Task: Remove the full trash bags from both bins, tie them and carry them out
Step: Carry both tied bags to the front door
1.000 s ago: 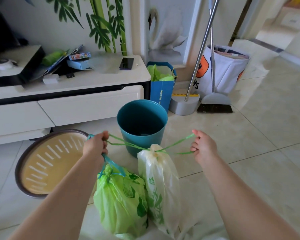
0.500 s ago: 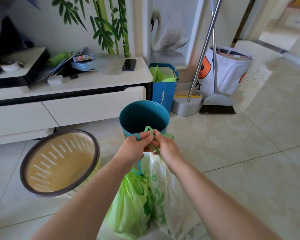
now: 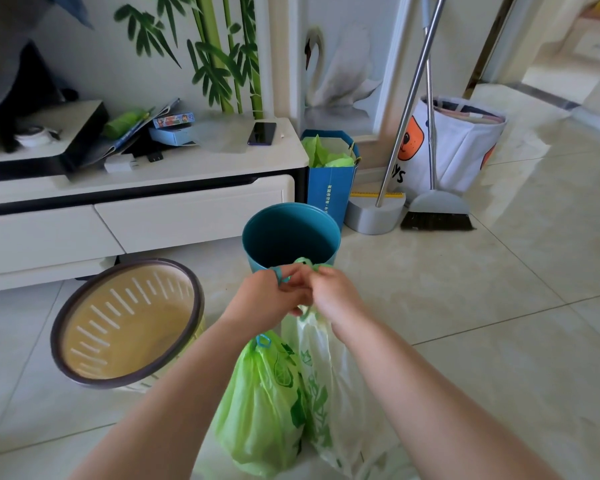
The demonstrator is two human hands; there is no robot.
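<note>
Two full trash bags hang below my hands: a green bag [image 3: 260, 403] on the left with a teal drawstring, and a white bag [image 3: 329, 386] with green print on the right. My left hand [image 3: 271, 299] and my right hand [image 3: 333, 292] meet above them, fingers pinched on the white bag's green drawstring [image 3: 303, 262]. The teal drawstring loops over my left fingers. Behind the hands stands the teal bin [image 3: 291, 233], with no bag in it. The beige slotted bin [image 3: 125, 323] with a dark rim sits to the left, also without a bag.
A white TV cabinet [image 3: 136, 209] runs along the left wall with a phone [image 3: 262, 132] and boxes on top. A blue paper bag [image 3: 329, 178], a dustpan [image 3: 374, 213], a broom [image 3: 437, 213] and a white fabric basket [image 3: 458, 143] stand at the back. Tiled floor extends right toward a doorway.
One second ago my hands were apart, pulling the green drawstring taut. They have come together above the white bag and stayed joined, working the string.
</note>
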